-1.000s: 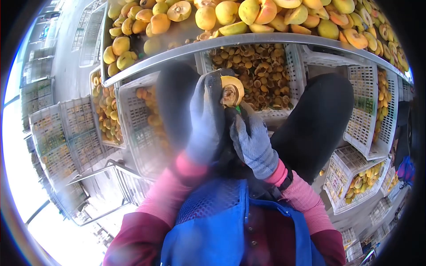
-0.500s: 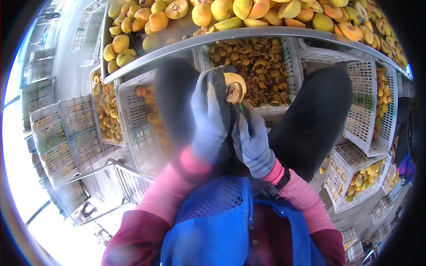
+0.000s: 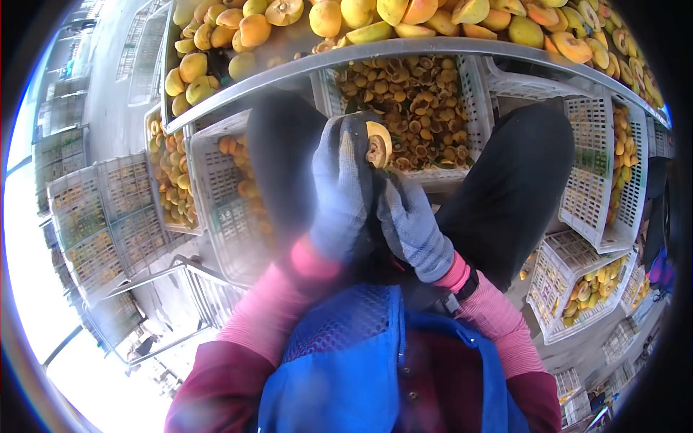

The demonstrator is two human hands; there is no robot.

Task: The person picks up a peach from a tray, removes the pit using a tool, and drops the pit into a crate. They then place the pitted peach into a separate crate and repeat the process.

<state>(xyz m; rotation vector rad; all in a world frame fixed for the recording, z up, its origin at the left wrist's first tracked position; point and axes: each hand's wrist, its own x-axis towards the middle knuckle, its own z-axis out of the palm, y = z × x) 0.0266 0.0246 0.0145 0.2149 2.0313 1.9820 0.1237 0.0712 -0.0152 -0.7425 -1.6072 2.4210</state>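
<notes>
My left hand (image 3: 339,191), in a grey-blue glove with dark fingers, is closed around a halved yellow peach (image 3: 379,144). The cut face is turned to the right, and its brownish hollow centre shows. Close below the fruit is my right hand (image 3: 415,231), gloved the same way, with its fingers curled and their tips near the fruit's lower edge. Whatever it grips is mostly hidden; only a small dark greenish bit shows near the fingertips. Both hands are between my knees, over a white crate (image 3: 476,108) full of brownish-orange fruit scraps.
A metal-rimmed table (image 3: 289,72) ahead carries many whole and halved peaches (image 3: 393,11). Fruit-filled crates stand at left (image 3: 224,187) and right (image 3: 585,173), with another crate (image 3: 556,289) lower right. Stacked crates (image 3: 86,224) and a metal frame (image 3: 188,278) are farther left.
A curved strip that stood out from the peach's cut face no longer shows. The peach has shifted slightly left, while my right hand has moved slightly lower.
</notes>
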